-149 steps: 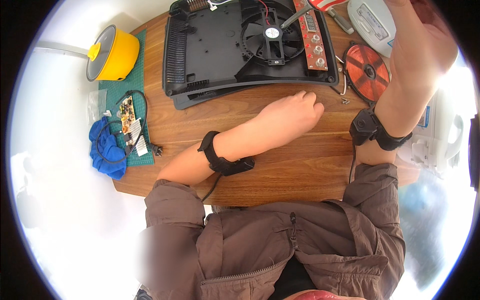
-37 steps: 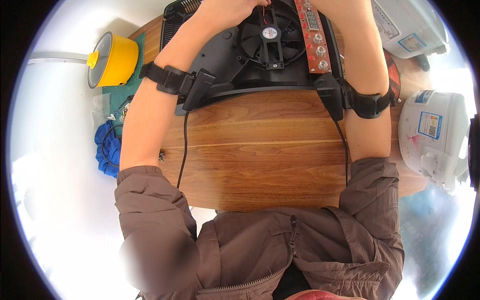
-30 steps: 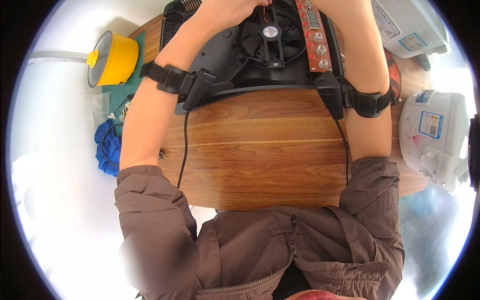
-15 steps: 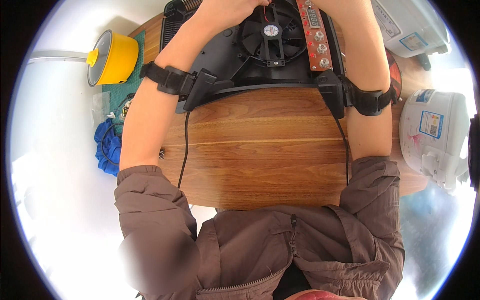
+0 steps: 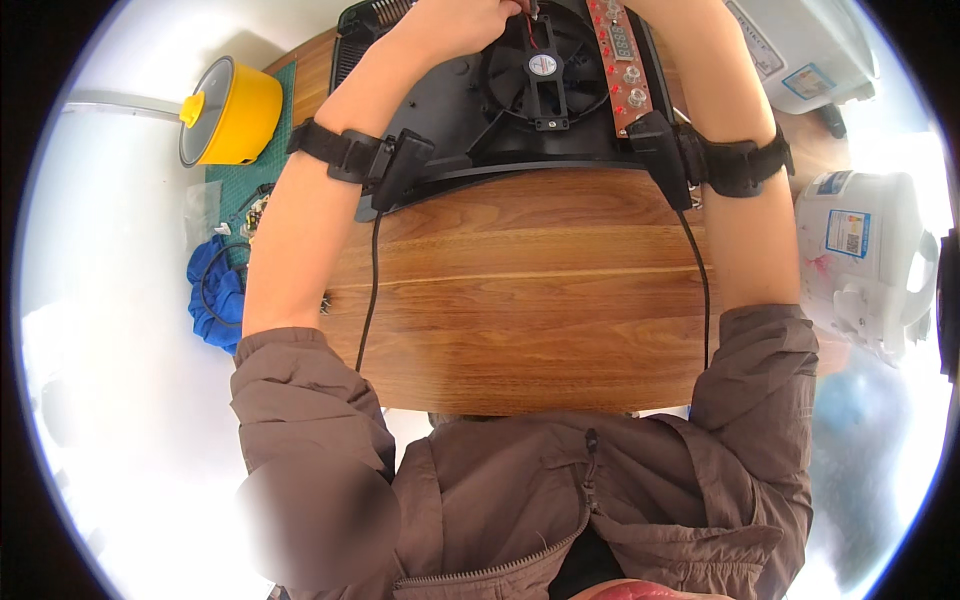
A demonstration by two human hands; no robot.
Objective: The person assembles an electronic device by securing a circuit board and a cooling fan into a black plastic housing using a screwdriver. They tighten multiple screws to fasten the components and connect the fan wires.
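Observation:
A black plastic housing lies at the far side of the wooden table, its inside facing up. A round black fan sits in it, and a thin red wire runs up from the fan. My left hand is above the fan's far left part, its fingers pinched at the upper end of the wire; the fingertips are partly cut off by the picture's upper edge. My right forearm passes beside a reddish-brown circuit board with a small display and clear round parts. The right hand itself lies beyond the upper edge.
On the left, a yellow pot stands on a green mat, with blue cloth and small parts nearby. White appliances stand along the right. Black cables hang from straps on both my forearms.
My left hand has moved slightly, its fingers still pinched by the wire. The right forearm has shifted a little, and the circuit board and housing appear slightly shifted in view.

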